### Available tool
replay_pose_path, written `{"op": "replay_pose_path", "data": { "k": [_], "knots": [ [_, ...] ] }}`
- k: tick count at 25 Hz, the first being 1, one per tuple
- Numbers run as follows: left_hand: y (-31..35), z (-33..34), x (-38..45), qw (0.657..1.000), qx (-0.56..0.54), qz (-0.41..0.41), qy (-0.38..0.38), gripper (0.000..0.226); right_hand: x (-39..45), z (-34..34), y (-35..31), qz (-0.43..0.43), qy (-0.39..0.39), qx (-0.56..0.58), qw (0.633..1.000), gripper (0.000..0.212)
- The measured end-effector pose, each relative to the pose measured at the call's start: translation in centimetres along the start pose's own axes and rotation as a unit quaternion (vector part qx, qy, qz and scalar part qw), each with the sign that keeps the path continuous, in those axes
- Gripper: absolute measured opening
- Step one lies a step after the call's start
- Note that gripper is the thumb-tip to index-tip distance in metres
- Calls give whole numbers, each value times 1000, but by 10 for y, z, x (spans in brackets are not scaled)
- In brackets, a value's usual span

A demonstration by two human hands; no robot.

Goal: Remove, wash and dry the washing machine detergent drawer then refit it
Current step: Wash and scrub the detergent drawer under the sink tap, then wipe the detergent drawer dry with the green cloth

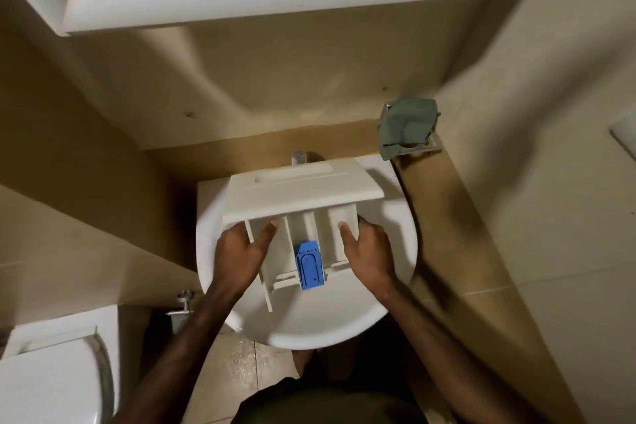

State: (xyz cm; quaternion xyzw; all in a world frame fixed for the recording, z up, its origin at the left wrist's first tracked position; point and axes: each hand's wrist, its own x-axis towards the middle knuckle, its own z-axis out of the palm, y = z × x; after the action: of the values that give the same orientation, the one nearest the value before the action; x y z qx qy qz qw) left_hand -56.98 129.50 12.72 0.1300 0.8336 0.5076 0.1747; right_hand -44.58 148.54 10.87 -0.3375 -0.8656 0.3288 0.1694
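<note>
The white detergent drawer (303,193) is held over the white basin (320,323), its front panel pointing away from me toward the tap (298,158). A blue insert (309,264) sits in its middle compartment. My left hand (241,251) grips the drawer's left wall, thumb inside the left compartment. My right hand (368,251) grips the right wall, thumb inside the right compartment.
A green cloth (406,126) hangs over a metal holder on the right ledge. A white toilet (51,372) stands at the lower left. A white cabinet (241,0) hangs above the basin. Beige walls close in on both sides.
</note>
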Motion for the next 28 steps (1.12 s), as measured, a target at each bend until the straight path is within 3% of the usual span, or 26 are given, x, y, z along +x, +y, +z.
{"op": "replay_pose_path", "data": {
  "k": [3,8,11,17,22,24,26,28],
  "knots": [
    [22,-5,8,975,-203,-57,-75,17,11,-12,-6,-10,-52,-38,998,26],
    [25,-22,12,862,-440,-182,-175,78,30,-24,-7,118,-189,113,968,35],
    [33,-17,11,836,-487,-192,-168,71,25,-21,-18,135,-233,157,950,40],
    [22,-21,15,801,-543,-176,-180,73,23,-24,-31,96,-225,123,962,51],
    [2,-19,19,746,-601,-176,-225,69,27,-40,-40,65,-277,99,954,84],
    [-6,-20,23,733,-614,-189,-223,72,36,-55,-43,76,-217,93,969,95],
    [-9,-21,22,726,-624,-195,-213,74,56,-67,-42,50,3,33,998,75],
    [-9,-19,20,731,-627,-196,-186,68,87,-73,-38,16,199,-39,979,47]
  ]
}}
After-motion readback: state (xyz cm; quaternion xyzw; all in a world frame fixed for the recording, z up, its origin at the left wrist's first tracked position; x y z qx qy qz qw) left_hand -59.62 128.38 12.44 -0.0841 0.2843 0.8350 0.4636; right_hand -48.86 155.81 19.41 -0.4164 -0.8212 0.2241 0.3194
